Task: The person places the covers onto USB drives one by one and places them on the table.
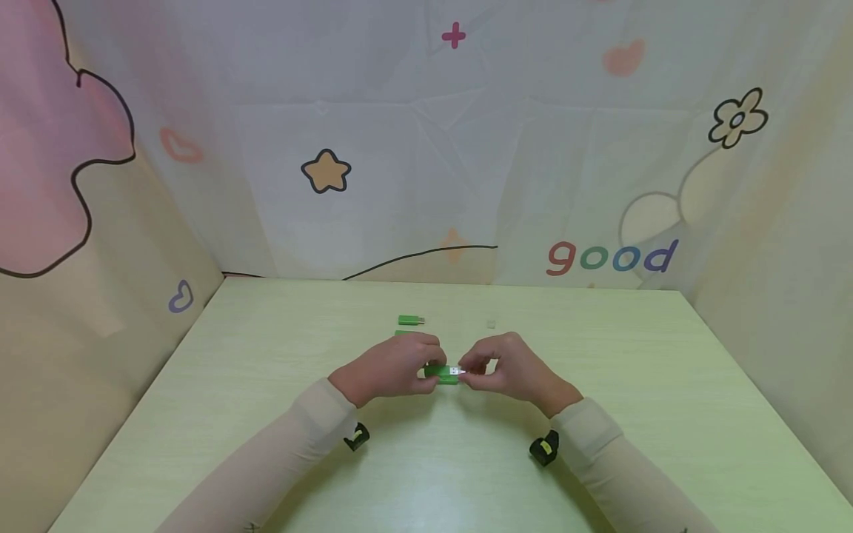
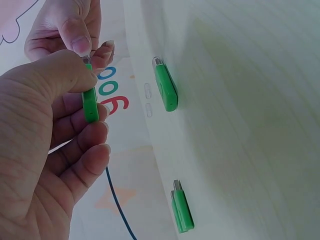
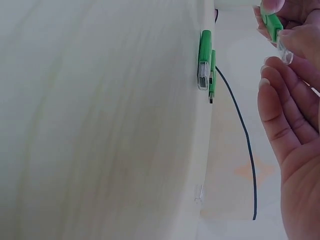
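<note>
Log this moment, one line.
left hand: grips green USB stick | right hand: pinches clear cap at its connector | table: other green USB sticks

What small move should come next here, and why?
Probably push the clear cap onto the green USB stick: the right hand pinches the cap at the metal plug, the left hand grips the stick, and another green stick on the table already wears one.

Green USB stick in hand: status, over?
Left hand gripping green USB stick. Right hand pinching clear cap at its tip. Another stick on table close by, seemingly not in the way.
</note>
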`<state>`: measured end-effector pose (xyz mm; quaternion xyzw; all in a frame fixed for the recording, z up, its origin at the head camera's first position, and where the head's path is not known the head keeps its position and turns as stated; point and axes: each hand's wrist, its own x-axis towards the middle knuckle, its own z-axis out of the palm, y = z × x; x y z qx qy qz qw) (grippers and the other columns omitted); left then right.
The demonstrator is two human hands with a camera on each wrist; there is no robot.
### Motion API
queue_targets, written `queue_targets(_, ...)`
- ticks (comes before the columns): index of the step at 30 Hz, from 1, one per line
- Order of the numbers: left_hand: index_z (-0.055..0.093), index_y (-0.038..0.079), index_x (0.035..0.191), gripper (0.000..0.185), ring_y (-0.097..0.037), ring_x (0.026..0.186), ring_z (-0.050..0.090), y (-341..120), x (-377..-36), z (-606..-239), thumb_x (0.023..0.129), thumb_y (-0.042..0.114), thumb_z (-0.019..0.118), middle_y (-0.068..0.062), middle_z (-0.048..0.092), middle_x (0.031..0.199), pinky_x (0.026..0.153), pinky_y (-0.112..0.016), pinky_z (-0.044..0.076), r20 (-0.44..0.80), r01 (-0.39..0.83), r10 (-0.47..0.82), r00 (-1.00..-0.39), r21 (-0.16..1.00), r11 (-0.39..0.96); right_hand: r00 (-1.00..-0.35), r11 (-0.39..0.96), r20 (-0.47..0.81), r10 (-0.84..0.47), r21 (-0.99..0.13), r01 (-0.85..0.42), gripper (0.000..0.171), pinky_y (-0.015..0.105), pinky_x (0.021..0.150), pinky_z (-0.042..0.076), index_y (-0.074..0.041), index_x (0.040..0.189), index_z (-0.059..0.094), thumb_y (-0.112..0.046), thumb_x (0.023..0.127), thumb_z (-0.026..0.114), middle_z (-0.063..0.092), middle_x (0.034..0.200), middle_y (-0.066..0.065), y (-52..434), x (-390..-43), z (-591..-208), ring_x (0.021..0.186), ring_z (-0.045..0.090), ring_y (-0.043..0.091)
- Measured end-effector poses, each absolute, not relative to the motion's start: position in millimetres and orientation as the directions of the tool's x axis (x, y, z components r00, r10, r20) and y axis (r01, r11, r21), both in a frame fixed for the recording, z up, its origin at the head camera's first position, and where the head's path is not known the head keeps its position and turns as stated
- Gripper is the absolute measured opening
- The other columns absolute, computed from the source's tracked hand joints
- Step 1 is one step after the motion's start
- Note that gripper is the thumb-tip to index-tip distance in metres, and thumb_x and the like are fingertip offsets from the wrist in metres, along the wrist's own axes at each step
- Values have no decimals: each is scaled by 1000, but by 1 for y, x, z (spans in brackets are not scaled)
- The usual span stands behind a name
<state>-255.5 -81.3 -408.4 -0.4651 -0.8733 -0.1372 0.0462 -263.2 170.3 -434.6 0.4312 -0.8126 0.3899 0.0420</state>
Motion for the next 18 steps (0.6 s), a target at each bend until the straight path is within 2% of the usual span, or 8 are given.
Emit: queue_targets(18, 72, 10, 93, 6, -7, 76, 53, -82, -256, -410, 88, 9, 73, 2, 64, 87, 70, -16, 47, 213, 832, 807, -550, 213, 512, -572, 253, 458, -681, -586, -770, 11, 30, 67, 60, -15, 96, 82, -10, 86, 82, 77, 87, -6, 167, -264, -439, 70, 67, 3)
